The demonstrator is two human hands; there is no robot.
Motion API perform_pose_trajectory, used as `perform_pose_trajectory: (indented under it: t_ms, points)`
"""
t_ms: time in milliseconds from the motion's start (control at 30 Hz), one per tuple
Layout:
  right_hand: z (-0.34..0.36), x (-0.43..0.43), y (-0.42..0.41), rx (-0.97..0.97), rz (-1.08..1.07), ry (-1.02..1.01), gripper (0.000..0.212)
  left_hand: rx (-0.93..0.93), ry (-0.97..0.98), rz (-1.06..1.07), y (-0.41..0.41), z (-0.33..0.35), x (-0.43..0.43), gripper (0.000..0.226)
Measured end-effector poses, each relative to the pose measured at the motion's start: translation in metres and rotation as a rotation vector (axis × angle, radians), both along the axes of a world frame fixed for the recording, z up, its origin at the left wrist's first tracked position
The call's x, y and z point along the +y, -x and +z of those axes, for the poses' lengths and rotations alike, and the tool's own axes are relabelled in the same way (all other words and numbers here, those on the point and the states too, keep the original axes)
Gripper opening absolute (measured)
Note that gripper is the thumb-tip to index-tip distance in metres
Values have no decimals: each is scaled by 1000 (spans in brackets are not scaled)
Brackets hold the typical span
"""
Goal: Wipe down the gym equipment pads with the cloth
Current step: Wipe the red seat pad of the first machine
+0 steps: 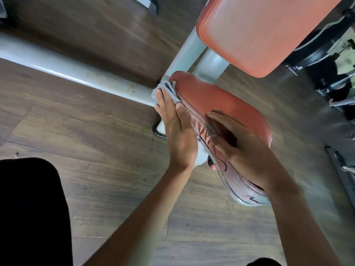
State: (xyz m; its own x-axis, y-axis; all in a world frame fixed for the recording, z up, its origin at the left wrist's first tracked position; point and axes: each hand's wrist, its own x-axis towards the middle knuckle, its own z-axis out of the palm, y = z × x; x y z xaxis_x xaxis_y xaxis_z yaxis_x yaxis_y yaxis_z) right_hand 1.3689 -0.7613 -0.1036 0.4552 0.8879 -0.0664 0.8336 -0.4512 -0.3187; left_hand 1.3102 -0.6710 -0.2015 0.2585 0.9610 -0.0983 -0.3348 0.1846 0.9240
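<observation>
A red padded seat (226, 100) of a gym machine lies in the middle of the view, with a red back pad (259, 33) above it. A grey cloth (169, 91) lies against the seat's left side edge. My left hand (176, 127) presses the cloth flat against that edge with straight fingers. On top of the seat rests my right hand (236, 143), fingers spread and flat. The seat's worn side panel (236, 175) shows below my right wrist.
The machine's pale grey metal frame bar (67, 70) runs across the wooden floor (96, 131) on the left. Black machine parts and cables (326, 60) crowd the right side. My dark-clothed leg (28, 208) fills the lower left.
</observation>
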Motion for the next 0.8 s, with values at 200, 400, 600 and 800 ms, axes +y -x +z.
perform_pose_trajectory:
  t_ms: [200, 400, 600, 800]
  points:
    - [-4, -32, 3, 6, -102, -182, 34, 21, -14, -5, -2, 13, -42, 56]
    - [-9, -31, 3, -56, -124, -248, 30, -34, 2, -129, 8, 24, -76, 57]
    - [-9, -32, 2, -21, -123, -245, 32, -45, -1, -188, 14, 19, -83, 53]
    - [-11, -34, -1, 41, -133, -230, 35, -125, 73, -152, 14, 16, -77, 56]
